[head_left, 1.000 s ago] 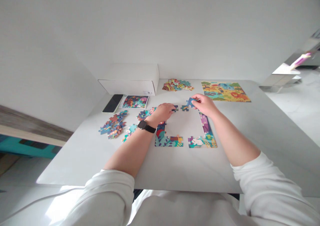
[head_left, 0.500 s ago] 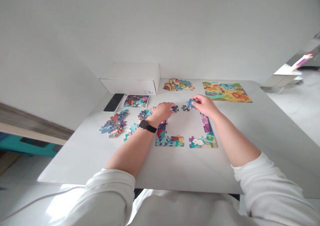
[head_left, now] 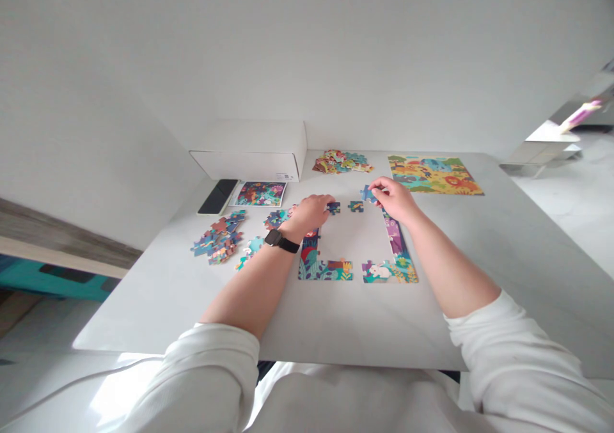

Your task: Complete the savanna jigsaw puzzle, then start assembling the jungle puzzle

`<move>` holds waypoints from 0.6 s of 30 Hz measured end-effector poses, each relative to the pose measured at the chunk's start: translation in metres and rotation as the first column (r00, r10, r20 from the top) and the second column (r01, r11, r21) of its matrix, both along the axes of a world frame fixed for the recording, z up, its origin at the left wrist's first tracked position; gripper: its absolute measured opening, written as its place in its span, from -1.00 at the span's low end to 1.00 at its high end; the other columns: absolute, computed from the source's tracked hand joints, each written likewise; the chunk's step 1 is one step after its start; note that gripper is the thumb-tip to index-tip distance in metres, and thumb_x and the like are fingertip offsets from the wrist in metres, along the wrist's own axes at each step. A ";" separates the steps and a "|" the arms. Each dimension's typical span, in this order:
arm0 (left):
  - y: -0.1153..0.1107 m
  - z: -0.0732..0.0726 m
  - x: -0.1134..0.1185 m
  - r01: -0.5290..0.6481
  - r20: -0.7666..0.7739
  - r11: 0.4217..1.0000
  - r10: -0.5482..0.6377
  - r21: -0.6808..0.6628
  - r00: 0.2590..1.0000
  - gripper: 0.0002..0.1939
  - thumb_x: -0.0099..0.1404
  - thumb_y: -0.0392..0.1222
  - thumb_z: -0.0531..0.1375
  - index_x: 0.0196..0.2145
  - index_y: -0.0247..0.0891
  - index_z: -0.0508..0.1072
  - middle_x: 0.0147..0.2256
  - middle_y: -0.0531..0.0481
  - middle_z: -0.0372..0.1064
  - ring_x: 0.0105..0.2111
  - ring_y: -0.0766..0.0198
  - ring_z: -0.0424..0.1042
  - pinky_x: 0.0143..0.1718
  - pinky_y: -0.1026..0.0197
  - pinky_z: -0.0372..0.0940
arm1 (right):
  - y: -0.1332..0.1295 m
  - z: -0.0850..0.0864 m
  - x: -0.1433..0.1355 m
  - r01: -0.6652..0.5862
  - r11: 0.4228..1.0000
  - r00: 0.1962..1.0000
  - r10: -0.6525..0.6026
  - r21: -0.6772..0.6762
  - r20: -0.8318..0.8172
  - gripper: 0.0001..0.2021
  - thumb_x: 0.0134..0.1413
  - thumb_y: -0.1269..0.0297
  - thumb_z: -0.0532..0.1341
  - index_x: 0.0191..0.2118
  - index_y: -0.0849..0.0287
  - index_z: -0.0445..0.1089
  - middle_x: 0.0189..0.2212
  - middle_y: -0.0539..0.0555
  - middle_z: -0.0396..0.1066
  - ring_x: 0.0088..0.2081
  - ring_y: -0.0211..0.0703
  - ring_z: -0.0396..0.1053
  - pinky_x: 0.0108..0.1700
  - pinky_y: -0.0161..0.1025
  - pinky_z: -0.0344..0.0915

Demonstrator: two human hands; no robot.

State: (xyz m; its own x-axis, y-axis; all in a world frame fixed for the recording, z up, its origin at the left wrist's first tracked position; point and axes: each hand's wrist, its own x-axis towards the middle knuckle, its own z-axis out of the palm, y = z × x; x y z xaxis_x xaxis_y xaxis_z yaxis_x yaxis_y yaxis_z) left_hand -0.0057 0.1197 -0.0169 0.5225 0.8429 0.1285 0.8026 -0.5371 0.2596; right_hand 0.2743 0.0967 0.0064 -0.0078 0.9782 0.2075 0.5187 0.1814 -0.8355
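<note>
Since your right hand point(head_left: 395, 199) pinches the blue piece point(head_left: 367, 194) by one end, its knobby part seems left free near the puzzle frame's top point(head_left: 355, 207) on the tabletop point(head_left: 336, 324), but I can't tell if your left hand point(head_left: 311, 214) pinches anything.

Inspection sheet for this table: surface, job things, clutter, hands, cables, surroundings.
Surface: white table, rounded near-left corner
Job things: puzzle border, gap in its near edge; small piece in the far row, apart from dark piece
Clutter: phone, picture card, white box, left pile of pieces, far pile of pieces, animal picture
Left hand: fingertips at dark piece, grip unclear
Right hand: pinching a blue piece
Cables: one thin cable, low at left
Surroundings: white wall behind; right background unclear
</note>
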 end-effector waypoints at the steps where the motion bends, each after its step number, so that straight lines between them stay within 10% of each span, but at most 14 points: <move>1: 0.000 0.000 0.000 0.001 0.005 1.000 -0.001 -0.004 1.000 -0.51 0.37 -0.33 0.19 0.21 -0.14 0.55 0.16 -0.14 0.58 0.18 -0.10 0.52 0.24 -0.04 0.39 | 0.000 0.000 0.000 0.011 1.000 1.000 -0.011 -0.006 0.010 -0.74 0.26 -0.01 0.30 -0.14 0.06 0.52 -0.32 0.04 0.58 -0.42 -0.15 0.51 -0.34 -0.22 0.40; 8: 0.002 0.000 -0.001 0.006 0.040 1.000 -0.005 -0.019 0.999 -0.53 0.36 -0.34 0.19 0.19 -0.15 0.56 0.16 -0.13 0.58 0.21 -0.07 0.50 0.29 -0.03 0.37 | -0.002 -0.002 -0.002 -0.017 0.998 0.995 0.011 0.058 0.095 -0.55 -0.03 0.17 0.48 0.01 0.08 0.49 -0.22 0.07 0.61 -0.25 -0.05 0.55 -0.12 -0.11 0.45; 18: 0.006 -0.003 -0.001 0.029 0.061 0.999 -0.029 -0.014 0.998 -0.53 0.35 -0.36 0.19 0.17 -0.21 0.58 0.14 -0.15 0.60 0.19 -0.05 0.52 0.31 -0.01 0.35 | -0.010 0.006 -0.003 -0.120 0.993 0.963 0.122 -0.021 0.241 -0.73 0.15 0.10 0.43 -0.05 0.03 0.63 -0.24 0.07 0.66 -0.21 -0.01 0.58 -0.07 -0.07 0.45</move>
State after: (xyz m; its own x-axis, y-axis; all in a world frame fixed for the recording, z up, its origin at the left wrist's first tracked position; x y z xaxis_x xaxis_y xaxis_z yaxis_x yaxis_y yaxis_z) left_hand -0.0070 0.1253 -0.0202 0.5383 0.8296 0.1484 0.7692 -0.5556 0.3157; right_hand 0.2710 0.0871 0.0121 -0.1751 0.9682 0.1788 0.6796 0.2503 -0.6896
